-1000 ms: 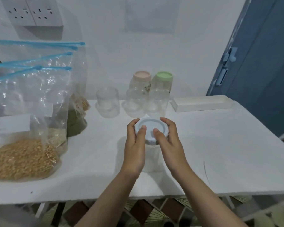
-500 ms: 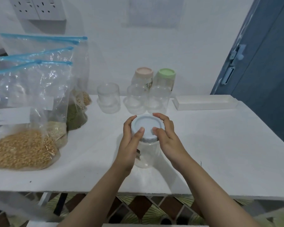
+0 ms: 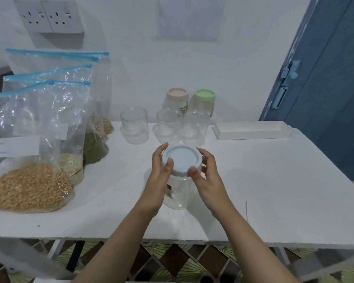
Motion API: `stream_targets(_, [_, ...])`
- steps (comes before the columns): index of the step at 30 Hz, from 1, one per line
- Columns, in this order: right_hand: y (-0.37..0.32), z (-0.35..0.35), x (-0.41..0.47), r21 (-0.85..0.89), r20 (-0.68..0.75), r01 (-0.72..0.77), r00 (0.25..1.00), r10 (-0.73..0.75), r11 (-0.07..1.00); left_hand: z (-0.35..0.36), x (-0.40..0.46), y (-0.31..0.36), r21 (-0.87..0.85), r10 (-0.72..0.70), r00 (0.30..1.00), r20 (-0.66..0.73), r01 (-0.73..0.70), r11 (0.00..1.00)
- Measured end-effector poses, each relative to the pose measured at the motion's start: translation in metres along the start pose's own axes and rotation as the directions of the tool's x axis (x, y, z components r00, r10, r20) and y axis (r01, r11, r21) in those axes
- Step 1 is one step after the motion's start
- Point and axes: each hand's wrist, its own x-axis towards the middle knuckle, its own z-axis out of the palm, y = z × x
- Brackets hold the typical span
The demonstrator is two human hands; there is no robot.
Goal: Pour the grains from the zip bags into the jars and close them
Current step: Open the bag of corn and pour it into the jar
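Note:
A clear empty jar [image 3: 179,193] with a pale blue lid [image 3: 181,160] stands on the white table [image 3: 264,190] in front of me. My left hand [image 3: 158,180] wraps the jar's left side, thumb on the lid's rim. My right hand [image 3: 207,180] curls around the lid's right edge, thumb and fingers on the rim. At the left stand several zip bags: the nearest [image 3: 29,156] holds yellow grains, behind it a whitish-grain bag [image 3: 72,166] and a green-grain bag [image 3: 93,146].
At the back stand three clear lidless jars [image 3: 134,124], plus a pink-lidded jar [image 3: 177,99] and a green-lidded jar [image 3: 204,100]. A white shallow tray [image 3: 251,130] lies at the back right. A blue door [image 3: 325,78] is on the right.
The jar sits a little farther from the table's front edge. My right hand's fingers have shifted round the lid's rim; my left hand stays on the jar.

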Motion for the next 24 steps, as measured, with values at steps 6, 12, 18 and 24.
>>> stream_targets(6, [0.0038,-0.0046,0.0002,0.019,-0.029,-0.033,0.999,0.034,0.999,-0.0018,0.0010,-0.0009,0.008,-0.004,1.000,0.005,0.004,1.000])
stream_targets(12, [0.0062,-0.0063,0.0026,0.022,-0.050,-0.008,0.999,0.009,1.000,-0.0014,0.0020,-0.0028,-0.008,-0.002,1.000,0.000,0.002,1.000])
stream_targets(18, [0.0038,-0.0060,0.0031,-0.007,-0.016,-0.011,1.000,0.011,1.000,-0.0022,0.0025,-0.0036,-0.014,-0.012,1.000,0.020,0.013,1.000])
stream_targets(24, [-0.0001,-0.0032,0.0027,-0.051,0.067,0.041,0.997,-0.037,0.998,-0.0052,0.0032,-0.0046,-0.075,-0.012,0.998,0.061,0.016,0.997])
